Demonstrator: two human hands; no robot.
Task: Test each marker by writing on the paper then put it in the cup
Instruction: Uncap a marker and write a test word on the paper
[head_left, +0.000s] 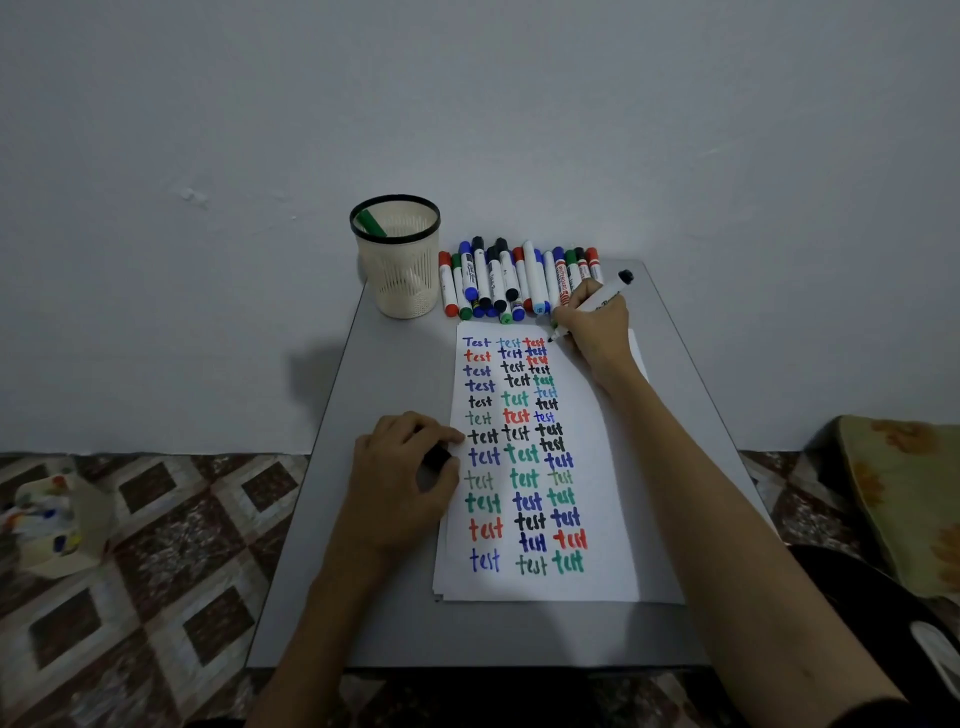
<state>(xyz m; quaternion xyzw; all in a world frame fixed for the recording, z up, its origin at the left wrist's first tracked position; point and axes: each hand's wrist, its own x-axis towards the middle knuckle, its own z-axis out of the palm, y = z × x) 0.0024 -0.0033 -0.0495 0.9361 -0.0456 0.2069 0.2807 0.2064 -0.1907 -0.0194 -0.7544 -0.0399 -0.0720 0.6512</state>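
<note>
Your right hand (592, 327) grips black marker (602, 297), tip at top of paper (597, 493), beside third column of "test" words. Your left hand (400, 473) holds black cap (437, 457) at paper's left edge. Paper lies on grey table (395, 597) against bare pale wall (467, 104). Cup (397, 270), green marker (371, 222) inside, stands at far edge, row of markers (519, 280) just beside. Patterned tile floor (156, 545) around.

"test" repeated across the paper (602, 499)

Grey table (519, 634), loaded.
On it: paper (602, 493) in the centre, mesh cup (402, 275) at far left, marker row (514, 280) just beside the cup.
</note>
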